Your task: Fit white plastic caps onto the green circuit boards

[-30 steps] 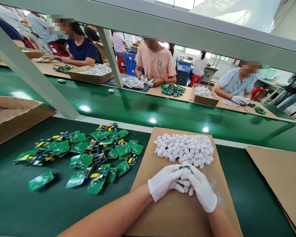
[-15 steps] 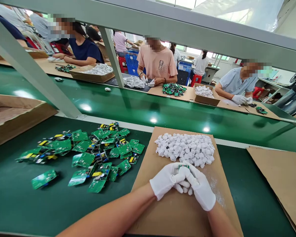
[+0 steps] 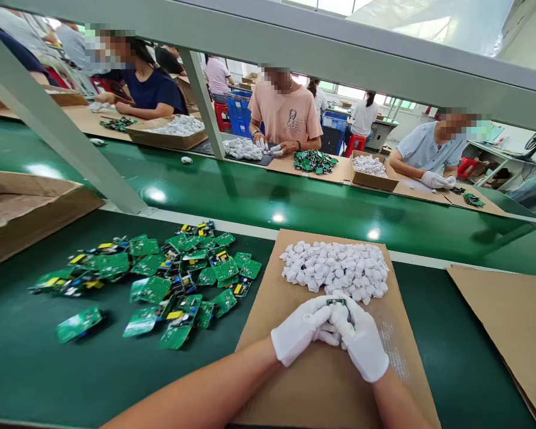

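Both my hands wear white gloves and meet over a brown cardboard sheet (image 3: 295, 387). My left hand (image 3: 297, 333) and my right hand (image 3: 361, 348) are closed together around a small part with a green circuit board (image 3: 338, 302) showing at the top between the fingers. Just beyond my fingers lies a heap of several white plastic housings (image 3: 335, 268). A scatter of several green circuit boards (image 3: 161, 280) lies on the green mat to the left of the cardboard.
A green conveyor belt (image 3: 250, 196) runs across behind my station, carrying a white part (image 3: 186, 159). Three people sit opposite with boxes of white housings (image 3: 370, 170) and boards (image 3: 313, 161). A cardboard box (image 3: 22, 208) stands left; another cardboard sheet (image 3: 509, 322) lies right.
My hands have pressed closer together on the part, with the fingers shifting slightly. The white part on the conveyor has drifted to the left.
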Demonstrator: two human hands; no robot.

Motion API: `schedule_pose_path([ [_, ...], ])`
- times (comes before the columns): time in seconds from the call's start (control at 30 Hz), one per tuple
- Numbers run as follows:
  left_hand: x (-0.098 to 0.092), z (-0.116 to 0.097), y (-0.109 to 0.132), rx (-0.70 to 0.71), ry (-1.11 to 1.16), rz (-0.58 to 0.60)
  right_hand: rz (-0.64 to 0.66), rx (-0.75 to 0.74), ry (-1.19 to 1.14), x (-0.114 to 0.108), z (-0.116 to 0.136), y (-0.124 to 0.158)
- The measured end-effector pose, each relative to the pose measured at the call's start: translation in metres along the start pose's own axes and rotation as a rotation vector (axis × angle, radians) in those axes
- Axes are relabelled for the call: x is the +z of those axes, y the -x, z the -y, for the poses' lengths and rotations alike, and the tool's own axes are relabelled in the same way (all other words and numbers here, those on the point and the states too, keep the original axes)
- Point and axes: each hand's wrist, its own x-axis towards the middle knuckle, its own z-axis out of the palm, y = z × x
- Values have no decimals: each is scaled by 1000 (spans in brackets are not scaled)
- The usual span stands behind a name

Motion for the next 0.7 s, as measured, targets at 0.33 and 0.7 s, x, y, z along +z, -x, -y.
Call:
schedule_pose_path([
  [0.33, 0, -3, -1, 43, -66, 54, 121, 71, -170, -5, -2, -2],
  [0.7, -8, -29, 8, 182, 27, -238, -83, 29, 97, -55, 0, -3],
])
